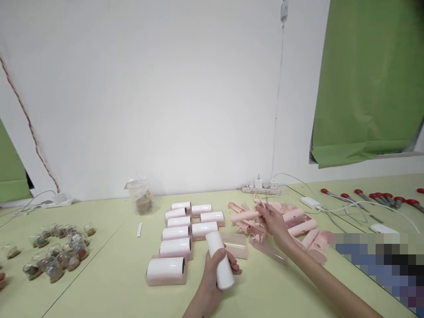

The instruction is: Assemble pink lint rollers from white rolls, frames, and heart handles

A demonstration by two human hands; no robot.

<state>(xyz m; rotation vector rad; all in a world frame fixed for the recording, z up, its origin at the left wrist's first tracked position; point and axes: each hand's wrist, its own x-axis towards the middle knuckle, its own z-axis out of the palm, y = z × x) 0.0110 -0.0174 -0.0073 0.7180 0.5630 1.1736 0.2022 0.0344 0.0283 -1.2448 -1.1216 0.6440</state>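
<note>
My left hand (213, 269) is wrapped around a smooth white roll (220, 260), held tilted above the table. Over a pile of pink plastic parts (300, 223), my right hand (270, 218) has its fingers closed at the end of a long pale pink plastic piece (245, 216). Just behind the left hand lies a clear, pinkish curved cover (236, 245). Another clear cover (267, 251) rests below my right wrist. To the left, several white rolls in pink trays (175, 232) lie in two columns.
Small glass domes on round bases (54, 254) cluster at the left. A plastic bag (142, 196) and a white strip (139, 229) lie toward the wall. At the back are a power strip (261, 190) and cables; red-ended tools (384, 198) lie right. The bottom right corner is pixelated.
</note>
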